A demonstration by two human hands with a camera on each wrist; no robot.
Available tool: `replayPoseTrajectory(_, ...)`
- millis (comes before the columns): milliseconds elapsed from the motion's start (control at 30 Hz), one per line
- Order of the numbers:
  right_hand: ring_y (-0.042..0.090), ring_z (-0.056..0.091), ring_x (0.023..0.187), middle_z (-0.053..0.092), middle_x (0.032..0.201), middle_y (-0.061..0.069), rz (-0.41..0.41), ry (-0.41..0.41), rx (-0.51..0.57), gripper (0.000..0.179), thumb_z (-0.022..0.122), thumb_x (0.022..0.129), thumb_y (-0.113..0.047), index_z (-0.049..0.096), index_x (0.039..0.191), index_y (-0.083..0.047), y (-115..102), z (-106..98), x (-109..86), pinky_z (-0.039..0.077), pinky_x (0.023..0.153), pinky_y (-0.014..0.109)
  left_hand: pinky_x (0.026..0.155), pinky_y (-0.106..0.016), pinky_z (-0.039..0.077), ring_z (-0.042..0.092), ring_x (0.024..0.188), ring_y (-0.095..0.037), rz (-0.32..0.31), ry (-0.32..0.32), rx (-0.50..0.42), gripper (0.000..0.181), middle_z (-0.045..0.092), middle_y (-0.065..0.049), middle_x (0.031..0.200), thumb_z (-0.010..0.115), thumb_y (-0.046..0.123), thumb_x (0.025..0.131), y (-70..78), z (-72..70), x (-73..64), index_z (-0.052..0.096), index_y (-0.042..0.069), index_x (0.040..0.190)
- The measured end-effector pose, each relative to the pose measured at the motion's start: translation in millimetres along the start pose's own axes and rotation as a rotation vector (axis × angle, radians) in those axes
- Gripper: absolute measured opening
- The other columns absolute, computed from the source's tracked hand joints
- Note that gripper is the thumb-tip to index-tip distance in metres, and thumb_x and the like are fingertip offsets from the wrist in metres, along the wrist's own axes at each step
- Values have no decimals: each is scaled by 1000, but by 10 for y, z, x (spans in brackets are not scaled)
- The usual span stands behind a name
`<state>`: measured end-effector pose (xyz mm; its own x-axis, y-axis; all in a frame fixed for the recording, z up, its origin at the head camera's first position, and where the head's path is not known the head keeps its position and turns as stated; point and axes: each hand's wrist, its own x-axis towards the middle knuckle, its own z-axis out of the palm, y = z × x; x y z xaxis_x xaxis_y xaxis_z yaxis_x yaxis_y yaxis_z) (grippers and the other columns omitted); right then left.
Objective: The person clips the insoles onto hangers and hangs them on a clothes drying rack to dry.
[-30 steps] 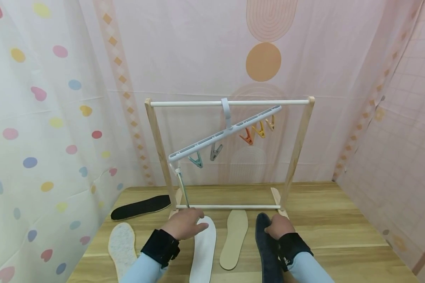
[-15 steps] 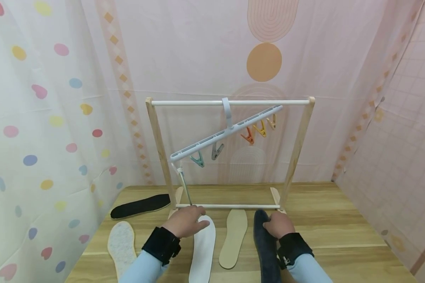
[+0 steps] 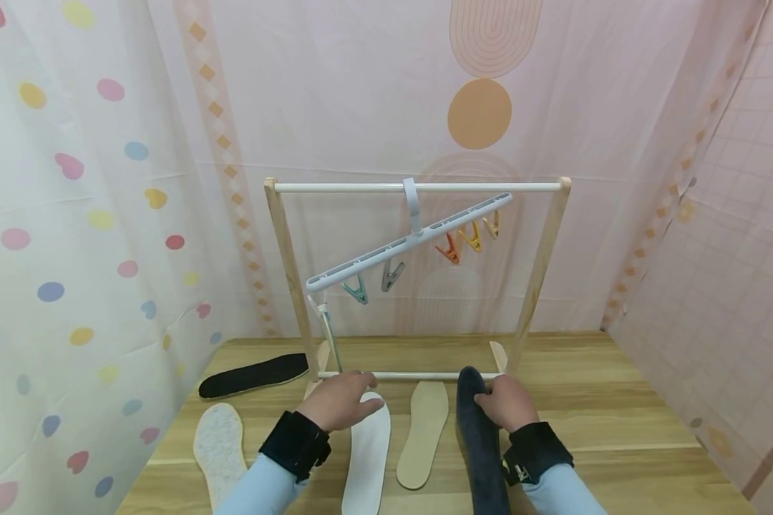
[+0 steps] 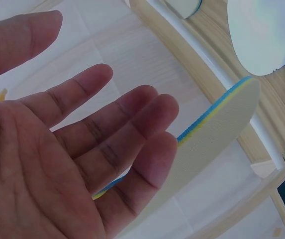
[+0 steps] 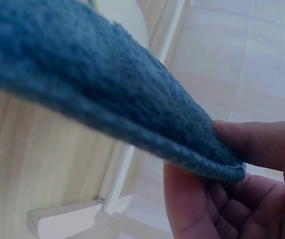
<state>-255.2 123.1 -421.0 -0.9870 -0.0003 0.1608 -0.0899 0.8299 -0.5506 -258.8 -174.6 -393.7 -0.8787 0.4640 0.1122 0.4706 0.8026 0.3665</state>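
Note:
My right hand (image 3: 505, 404) pinches a dark blue, fuzzy insole (image 3: 479, 450) near its far end. In the right wrist view the thumb lies on its fuzzy face, with fingers underneath. My left hand (image 3: 340, 400) is at the lower end of a thin insole (image 3: 331, 340), which hangs edge-on below the low left end of a tilted hanger (image 3: 367, 263). In the left wrist view, the left palm and loosely bent fingers show, with the hanging insole (image 4: 217, 124) behind them; contact is unclear. The hanger also carries several coloured clips, among them an orange clip (image 3: 451, 249) and a grey clip (image 3: 391, 276).
A wooden rack (image 3: 544, 265) with white bars holds the hanger. On the table (image 3: 605, 429) lie a white insole (image 3: 367, 450), a beige insole (image 3: 424, 436), a speckled insole (image 3: 219, 447) and a black insole (image 3: 254, 375). Patterned curtains (image 3: 361, 86) stand behind and beside.
My right hand has raised the dark insole's far end and shifted it slightly left, towards the rack's lower bar. The left hand stays almost in place by the hanging insole.

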Motion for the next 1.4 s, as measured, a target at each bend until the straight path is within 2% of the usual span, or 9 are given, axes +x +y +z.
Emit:
replayPoseTrajectory(133, 14, 46, 44, 43, 51, -2, -11, 18, 1, 36, 67, 87, -8, 50, 55, -10, -40, -57, 7, 38, 47, 29, 91, -50, 49, 63, 106, -34, -7, -4, 4, 34, 66, -17, 116, 68, 29, 94, 4, -6, 3, 66, 2, 115)
replayPoseTrajectory(267, 14, 41, 47, 40, 52, -3, -11, 41, -10, 38, 67, 89, -11, 48, 55, -10, -105, -123, 16, 33, 49, 29, 92, -51, 48, 62, 109, -35, -14, 1, 0, 36, 65, -19, 118, 67, 29, 95, 10, -22, 5, 65, 2, 118)
replayPoseTrajectory(500, 14, 39, 49, 38, 53, -4, -26, 67, 16, 38, 65, 91, -12, 49, 57, -11, -220, -204, 30, 32, 51, 29, 89, -49, 50, 64, 104, -32, 6, 25, 7, 35, 66, -16, 114, 68, 29, 94, 26, -44, 18, 66, 3, 117)
replayPoseTrajectory(800, 14, 46, 53, 49, 58, -3, -90, 141, 5, 26, 67, 90, -14, 62, 65, -9, -360, -264, 28, 37, 54, 32, 89, -50, 50, 63, 106, -34, 3, 27, -14, 38, 64, -18, 119, 67, 31, 95, 41, -77, 40, 64, 3, 120)
replayPoseTrajectory(900, 15, 47, 53, 50, 59, -2, -96, 149, -1, 24, 67, 91, -14, 64, 68, -8, -397, -273, 29, 38, 53, 33, 89, -50, 50, 63, 105, -33, 5, 40, -7, 38, 64, -18, 119, 67, 30, 95, 42, -97, 50, 64, 3, 121)
replayPoseTrajectory(1133, 15, 50, 56, 54, 62, 0, -94, 169, -3, 20, 68, 92, -15, 68, 73, -7, -486, -245, 22, 40, 53, 33, 82, -47, 52, 63, 91, -26, 24, 74, 20, 36, 67, -14, 109, 69, 30, 94, 20, -131, 68, 66, 3, 118)
replayPoseTrajectory(1400, 16, 49, 57, 54, 62, -1, -108, 197, 17, 20, 68, 90, -14, 67, 72, -7, -545, -208, 24, 39, 54, 32, 90, -49, 50, 63, 101, -30, 13, 81, -10, 34, 66, -18, 115, 68, 28, 95, -33, -138, 80, 66, 3, 118)
